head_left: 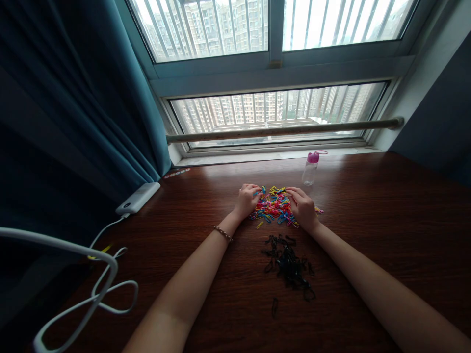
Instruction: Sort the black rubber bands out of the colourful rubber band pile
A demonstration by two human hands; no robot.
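A spread of small bright plastic clips (274, 207), shaped like safety pins in pink, blue, yellow and red, lies on the brown table. At its left edge is my left hand (247, 201), fingers curled and pressed together over the clips. My right hand (302, 207) sits at the right edge, its fingers bent and their tips drawn together by the yellow clips at the back. What either hand pinches is too small to make out. Nearer to me, between my forearms, lies a pile of black clips (289, 262), with one loose black clip (274, 307) in front.
A clear bottle with a pink lid (309, 169) stands behind the clips, near the window. On the left are a white power strip (138, 198) and a looped white cable (110, 274). A blue curtain (121, 98) hangs beside the table (386, 220).
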